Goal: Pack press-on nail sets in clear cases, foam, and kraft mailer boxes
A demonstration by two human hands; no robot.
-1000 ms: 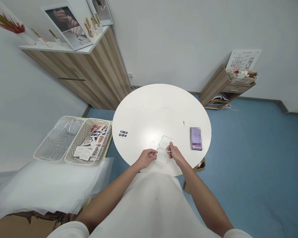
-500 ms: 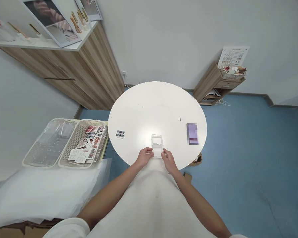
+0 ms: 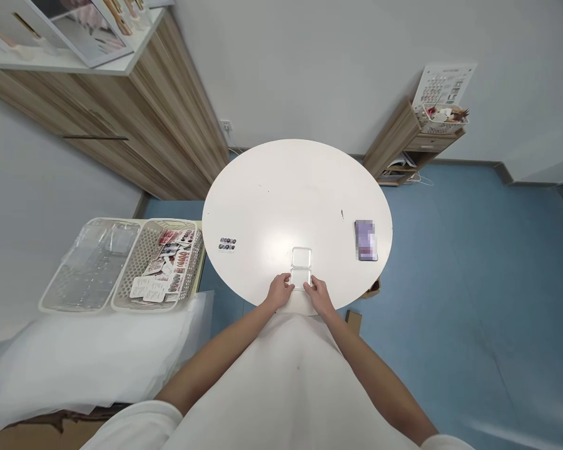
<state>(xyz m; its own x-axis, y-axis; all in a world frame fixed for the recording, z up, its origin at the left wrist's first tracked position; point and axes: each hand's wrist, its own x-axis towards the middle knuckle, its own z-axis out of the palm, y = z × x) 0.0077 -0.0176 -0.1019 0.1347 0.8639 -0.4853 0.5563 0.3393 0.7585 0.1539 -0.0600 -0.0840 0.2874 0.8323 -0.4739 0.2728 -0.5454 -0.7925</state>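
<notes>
A clear plastic hinged box (image 3: pixel 301 269) lies unfolded near the front edge of the white round table (image 3: pixel 291 181), its lid half pointing away from me. My left hand (image 3: pixel 280 292) grips the near half at its left side. On the opposite side, my right hand (image 3: pixel 319 295) holds the same half between thumb and fingers. Inside the box I can make out nothing. A small set of dark press-on nails (image 3: pixel 227 244) lies at the table's left. Toward the right rests a purple packet (image 3: pixel 366 240), its face blurred by pixels.
Left of the table stand two white baskets, one with clear plastic boxes (image 3: pixel 91 265), the other with nail cards (image 3: pixel 169 269). A wood-grain cabinet (image 3: pixel 169 119) rises at the back left. A small shelf unit (image 3: pixel 406 147) stands at the back right. Cardboard (image 3: pixel 354 322) lies on the floor.
The open box has gone from slightly tilted to lying flatter on the table, with both hands still at its sides. The camera view has shifted a little.
</notes>
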